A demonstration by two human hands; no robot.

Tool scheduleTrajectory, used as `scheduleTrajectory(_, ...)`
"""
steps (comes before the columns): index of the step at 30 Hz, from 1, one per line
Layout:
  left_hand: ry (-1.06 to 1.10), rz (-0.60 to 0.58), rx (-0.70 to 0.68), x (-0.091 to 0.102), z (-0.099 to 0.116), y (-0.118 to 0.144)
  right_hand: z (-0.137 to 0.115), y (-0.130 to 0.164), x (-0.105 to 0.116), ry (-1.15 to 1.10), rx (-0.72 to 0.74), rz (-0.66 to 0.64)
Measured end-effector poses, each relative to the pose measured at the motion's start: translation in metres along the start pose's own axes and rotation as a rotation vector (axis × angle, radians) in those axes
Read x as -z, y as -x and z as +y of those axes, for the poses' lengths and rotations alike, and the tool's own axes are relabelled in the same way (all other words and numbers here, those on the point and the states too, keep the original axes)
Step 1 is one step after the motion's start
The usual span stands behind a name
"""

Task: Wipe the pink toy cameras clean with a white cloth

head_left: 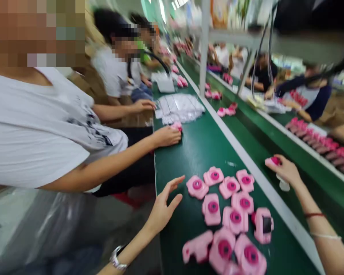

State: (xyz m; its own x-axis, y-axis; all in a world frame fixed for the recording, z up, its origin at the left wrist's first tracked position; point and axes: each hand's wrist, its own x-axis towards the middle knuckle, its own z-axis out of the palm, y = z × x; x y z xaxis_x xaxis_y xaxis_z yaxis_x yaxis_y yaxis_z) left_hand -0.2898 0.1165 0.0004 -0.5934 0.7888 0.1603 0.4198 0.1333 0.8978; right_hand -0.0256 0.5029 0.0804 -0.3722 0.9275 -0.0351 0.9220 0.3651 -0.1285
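A pink toy camera (272, 162) is in the right hand (288, 170), whose fingers grip it above the green channel (242, 126), on the far side of the white rail (231, 140). A small whitish, see-through thing (283, 184) shows just under this hand, but I cannot tell if the hand touches it. On the right wrist there are a red cord (315, 215) and a pale band (326, 236). The left hand (164, 209) has its fingers and thumb spread apart; it is over the near edge of the green table (200, 149), just beside a loose group of pink cameras (235, 220). Most of these lie with the dark pink lens upward; one screen-side camera (266, 225) shows its dark screen, and one tilted camera (197, 247) lies on its side. A silver watch (117, 258) is on the left wrist. Farther along the table, a co-worker in a white T-shirt (46, 133) has one hand (167, 136) around a pink item (177, 126), and the other hand (143, 105) is at the edge of a pile of clear plastic bags (180, 107). Beyond the channel, a row of pink items (326, 141) stands near other workers, rather blurred.
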Motion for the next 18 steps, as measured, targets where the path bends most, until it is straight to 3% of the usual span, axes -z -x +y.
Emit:
scheduleTrajectory(5, -0.071, -0.291, -0.365, -0.027, 0.020, 0.075, 0.017, 0.065, 0.003, 0.039, -0.026, -0.287)
scheduleTrajectory(8, -0.123, -0.412, -0.460, -0.039, 0.024, 0.101, 0.018, 0.100, 0.004, 0.067, -0.071, -0.371)
scheduleTrajectory(14, -0.064, -0.412, -0.563, -0.042, 0.022, 0.115, 0.006, 0.167, 0.008, 0.019, -0.053, -0.535)
scheduleTrajectory(18, 0.000, -0.350, -0.587, -0.042, 0.022, 0.118, -0.015, 0.210, 0.009, -0.059, -0.002, -0.629)
